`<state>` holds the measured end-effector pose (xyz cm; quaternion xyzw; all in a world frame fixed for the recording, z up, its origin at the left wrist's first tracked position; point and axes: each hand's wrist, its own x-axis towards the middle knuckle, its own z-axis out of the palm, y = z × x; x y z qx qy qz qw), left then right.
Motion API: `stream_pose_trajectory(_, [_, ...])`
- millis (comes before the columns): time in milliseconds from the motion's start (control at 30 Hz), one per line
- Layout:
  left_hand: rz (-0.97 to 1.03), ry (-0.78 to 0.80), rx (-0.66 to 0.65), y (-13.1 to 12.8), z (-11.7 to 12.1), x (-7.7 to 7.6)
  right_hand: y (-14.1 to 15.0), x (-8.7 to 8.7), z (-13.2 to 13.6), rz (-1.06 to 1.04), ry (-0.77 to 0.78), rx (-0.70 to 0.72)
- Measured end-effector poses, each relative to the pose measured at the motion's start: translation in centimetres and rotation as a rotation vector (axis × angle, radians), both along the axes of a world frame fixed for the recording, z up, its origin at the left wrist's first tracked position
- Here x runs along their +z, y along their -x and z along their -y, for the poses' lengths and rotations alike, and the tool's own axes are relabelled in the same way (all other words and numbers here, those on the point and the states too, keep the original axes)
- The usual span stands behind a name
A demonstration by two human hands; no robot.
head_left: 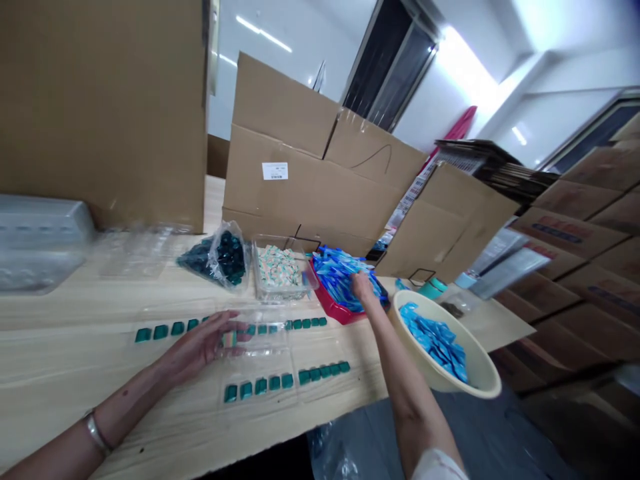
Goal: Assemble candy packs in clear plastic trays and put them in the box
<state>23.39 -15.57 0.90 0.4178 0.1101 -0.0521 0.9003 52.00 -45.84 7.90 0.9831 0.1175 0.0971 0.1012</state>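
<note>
Blue sachets (337, 273) heaped in a red tray (331, 309), under the right hand (363, 287): light, soft, slippery; take by an edge. Right grip looks loosely closed, hard to tell. Left hand (200, 347) spread over a clear blister tray (260, 333) with teal pods (274, 382).

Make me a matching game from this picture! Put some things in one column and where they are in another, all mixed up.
Things:
1. Left hand
2. Right hand
3. Loose blue sachets
4. Dark teal pieces

Places:
A. Inside a clear plastic bag
B. Inside the cream bowl
C. Over a clear plastic tray
D. On the blue heap in the red tray

Right pairs: 1-C, 2-D, 3-B, 4-A
</note>
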Motion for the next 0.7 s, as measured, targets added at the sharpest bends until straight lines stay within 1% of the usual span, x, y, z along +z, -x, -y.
stream_pose_trajectory(100, [-0.003,0.002,-0.004,-0.2,-0.1,-0.4,-0.8,-1.2,0.7,-0.007,0.013,0.077])
stream_pose_trajectory(167, [-0.003,0.018,-0.008,-0.2,-0.2,-0.7,-0.8,-1.6,1.0,-0.001,-0.002,0.134])
stream_pose_trajectory(233, [0.01,0.037,-0.014,-0.2,-0.2,-0.8,-0.6,-1.7,1.3,0.007,-0.034,0.187])
stream_pose_trajectory(333, [0.04,0.049,-0.018,-0.1,-0.1,-0.6,0.3,-1.2,1.6,0.047,-0.126,0.265])
stream_pose_trajectory(367, [0.046,0.05,-0.019,0.0,0.0,-0.4,0.7,-1.0,1.5,0.074,-0.188,0.293])
stream_pose_trajectory(400, [0.048,0.049,-0.021,0.0,0.0,-0.2,1.2,-0.8,1.4,0.098,-0.294,0.325])
stream_pose_trajectory(433, [0.045,0.048,-0.024,0.0,0.1,-0.1,1.7,-0.6,1.3,0.113,-0.443,0.359])
stream_pose_trajectory(500, [0.037,0.042,-0.026,0.0,0.0,0.1,2.8,-0.4,1.0,0.093,-0.802,0.403])
stream_pose_trajectory(533, [0.031,0.034,-0.023,0.0,0.0,0.1,3.3,-0.3,0.9,0.057,-0.967,0.407])
stream_pose_trajectory(567, [0.026,0.025,-0.019,0.1,-0.1,0.1,3.8,-0.2,0.9,0.015,-1.096,0.397])
stream_pose_trajectory(600, [0.022,0.014,-0.01,0.1,-0.1,0.1,4.3,-0.1,1.1,-0.026,-1.166,0.377])
stream_pose_trajectory(633, [0.017,0.004,-0.004,0.1,-0.2,0.1,4.8,0.1,1.4,-0.057,-1.201,0.353])
stream_pose_trajectory(700, [0.003,-0.012,-0.005,0.1,-0.2,0.1,5.7,0.4,2.6,-0.06,-1.185,0.319])
